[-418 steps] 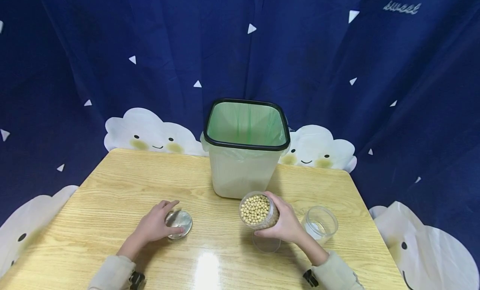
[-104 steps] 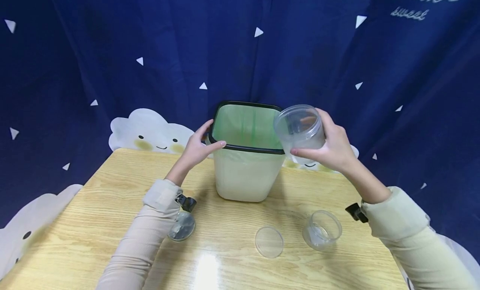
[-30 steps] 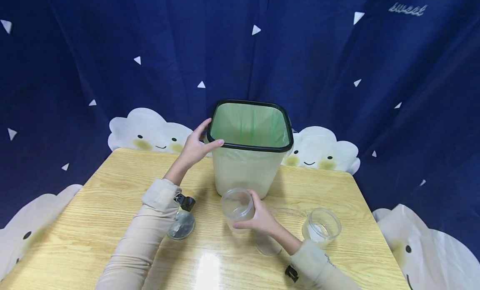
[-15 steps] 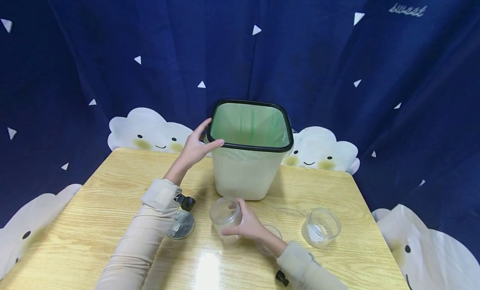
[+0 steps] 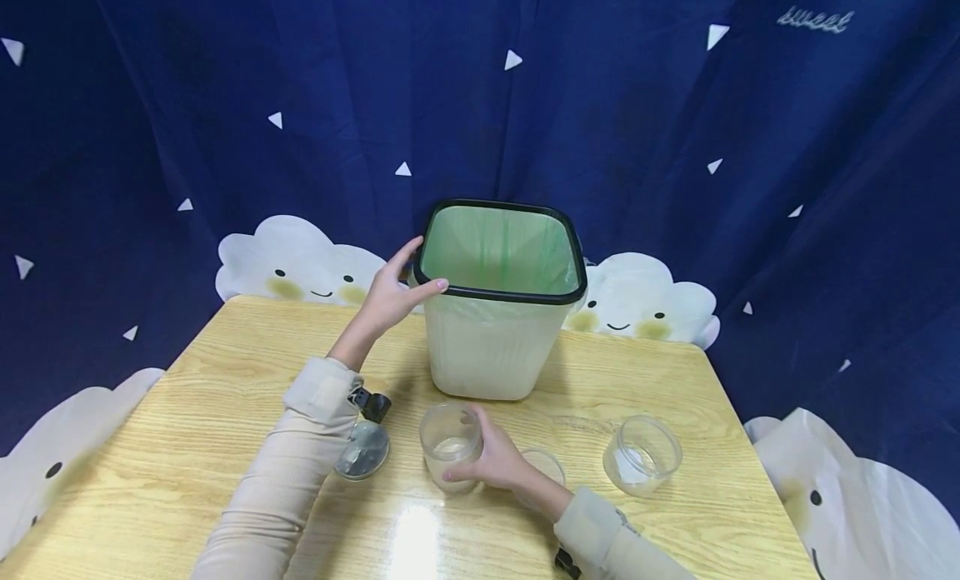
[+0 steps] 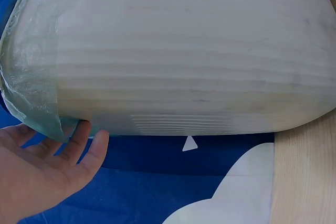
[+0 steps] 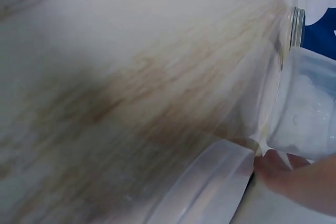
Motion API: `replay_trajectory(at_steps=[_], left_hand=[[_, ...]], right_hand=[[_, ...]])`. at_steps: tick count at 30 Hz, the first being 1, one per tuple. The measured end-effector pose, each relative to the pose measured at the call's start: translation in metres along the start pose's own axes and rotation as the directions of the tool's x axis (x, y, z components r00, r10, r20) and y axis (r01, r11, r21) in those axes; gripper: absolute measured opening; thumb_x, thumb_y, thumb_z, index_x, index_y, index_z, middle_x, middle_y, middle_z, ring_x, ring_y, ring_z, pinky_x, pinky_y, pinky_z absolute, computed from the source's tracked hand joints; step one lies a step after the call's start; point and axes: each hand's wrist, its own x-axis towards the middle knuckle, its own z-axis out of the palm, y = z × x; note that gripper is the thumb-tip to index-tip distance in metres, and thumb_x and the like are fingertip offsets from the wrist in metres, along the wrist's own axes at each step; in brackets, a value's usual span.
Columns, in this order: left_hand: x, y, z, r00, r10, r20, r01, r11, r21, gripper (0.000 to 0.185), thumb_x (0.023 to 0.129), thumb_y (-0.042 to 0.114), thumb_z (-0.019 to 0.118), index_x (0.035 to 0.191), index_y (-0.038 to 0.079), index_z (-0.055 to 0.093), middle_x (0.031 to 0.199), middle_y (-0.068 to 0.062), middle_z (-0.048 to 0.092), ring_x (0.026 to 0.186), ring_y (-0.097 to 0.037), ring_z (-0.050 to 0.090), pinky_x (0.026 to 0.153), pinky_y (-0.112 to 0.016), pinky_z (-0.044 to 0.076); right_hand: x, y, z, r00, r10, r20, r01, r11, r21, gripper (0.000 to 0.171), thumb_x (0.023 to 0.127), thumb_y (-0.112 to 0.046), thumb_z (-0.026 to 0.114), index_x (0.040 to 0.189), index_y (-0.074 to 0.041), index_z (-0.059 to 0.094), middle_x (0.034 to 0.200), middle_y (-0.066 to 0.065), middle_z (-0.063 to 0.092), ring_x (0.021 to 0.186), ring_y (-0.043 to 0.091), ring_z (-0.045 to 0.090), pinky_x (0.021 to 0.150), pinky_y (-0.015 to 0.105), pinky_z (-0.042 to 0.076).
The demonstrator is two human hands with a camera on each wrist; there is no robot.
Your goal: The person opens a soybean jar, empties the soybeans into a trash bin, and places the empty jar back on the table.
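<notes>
My right hand (image 5: 487, 463) grips an empty clear plastic jar (image 5: 450, 444) that stands upright on the wooden table (image 5: 225, 372), in front of the bin. The right wrist view is filled by the jar's wall (image 7: 157, 103), with a fingertip at the bottom right. My left hand (image 5: 393, 290) holds the left rim corner of the pale bin (image 5: 491, 347), which has a black rim and a green bag liner. In the left wrist view the fingers (image 6: 86, 145) touch the bin's bagged side (image 6: 173, 61).
A clear round lid (image 5: 543, 467) lies on the table just right of my right hand. A second clear jar (image 5: 642, 457) stands further right. A shiny metal lid (image 5: 363, 452) lies under my left forearm. A dark blue curtain with clouds hangs behind.
My right hand emptied the jar of beans, brought it down from the bin's rim and set it upright on the table, moving left. The left hand has kept hold of the bin.
</notes>
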Motion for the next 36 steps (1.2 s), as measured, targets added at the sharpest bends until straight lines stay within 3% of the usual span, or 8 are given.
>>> replay_trajectory(at_steps=[9, 16, 22, 27, 32, 36], left_hand=[[-0.001, 0.001, 0.001, 1.0, 0.001, 0.001, -0.001, 1.0, -0.004, 0.077, 0.08, 0.024, 0.068, 0.144, 0.011, 0.027, 0.143, -0.017, 0.029, 0.127, -0.029, 0.031, 0.102, -0.043, 0.029], [-0.002, 0.0, 0.001, 1.0, -0.002, -0.002, 0.002, 1.0, 0.006, 0.076, 0.082, 0.025, 0.066, 0.144, 0.012, 0.025, 0.143, -0.017, 0.029, 0.129, -0.029, 0.029, 0.104, -0.043, 0.027], [-0.012, -0.003, -0.002, 0.999, -0.012, -0.052, 0.015, 0.998, 0.054, 0.068, 0.084, 0.026, 0.064, 0.14, 0.009, 0.031, 0.135, -0.018, 0.04, 0.115, -0.033, 0.044, 0.091, -0.046, 0.039], [-0.027, -0.004, -0.006, 0.996, -0.003, -0.094, 0.001, 1.0, -0.021, 0.051, 0.086, 0.018, 0.062, 0.13, 0.001, 0.042, 0.124, -0.019, 0.047, 0.103, -0.031, 0.053, 0.078, -0.038, 0.046], [-0.048, 0.01, -0.008, 0.993, 0.021, -0.119, -0.026, 0.999, -0.041, 0.038, 0.087, 0.008, 0.059, 0.12, -0.007, 0.047, 0.109, -0.022, 0.054, 0.088, -0.026, 0.058, 0.068, -0.021, 0.046], [-0.065, 0.018, -0.007, 0.989, 0.069, -0.131, -0.073, 0.997, -0.026, 0.029, 0.084, 0.001, 0.06, 0.109, -0.011, 0.052, 0.091, -0.023, 0.057, 0.075, -0.025, 0.058, 0.062, -0.02, 0.045]], right_hand=[[-0.004, 0.01, 0.0, 0.999, -0.041, -0.009, 0.041, 0.999, -0.011, 0.105, 0.051, -0.028, 0.088, 0.138, -0.009, 0.031, 0.126, 0.016, 0.049, 0.115, 0.034, 0.045, 0.096, 0.054, 0.03], [-0.011, 0.002, -0.015, 0.998, -0.063, 0.004, 0.063, 0.998, 0.031, 0.096, 0.06, -0.028, 0.085, 0.136, -0.005, 0.033, 0.125, 0.015, 0.049, 0.114, 0.035, 0.045, 0.095, 0.054, 0.032], [-0.02, -0.019, -0.034, 0.994, -0.079, -0.078, 0.079, 0.997, 0.004, 0.064, 0.075, -0.018, 0.075, 0.126, 0.002, 0.042, 0.118, 0.019, 0.051, 0.106, 0.039, 0.049, 0.086, 0.052, 0.041], [-0.03, -0.054, -0.05, 0.978, -0.07, -0.199, 0.077, 0.997, 0.027, 0.035, 0.077, -0.003, 0.069, 0.107, 0.004, 0.053, 0.099, 0.014, 0.058, 0.093, 0.038, 0.053, 0.075, 0.045, 0.046], [-0.034, -0.068, -0.064, 0.958, -0.082, -0.276, 0.087, 0.996, 0.005, 0.015, 0.079, 0.001, 0.066, 0.091, 0.004, 0.057, 0.08, 0.007, 0.057, 0.073, 0.022, 0.054, 0.063, 0.025, 0.044], [-0.036, -0.068, -0.074, 0.932, -0.116, -0.344, 0.124, 0.992, 0.001, 0.01, 0.078, 0.004, 0.065, 0.084, 0.007, 0.057, 0.071, 0.006, 0.056, 0.063, 0.013, 0.051, 0.057, 0.021, 0.043]])
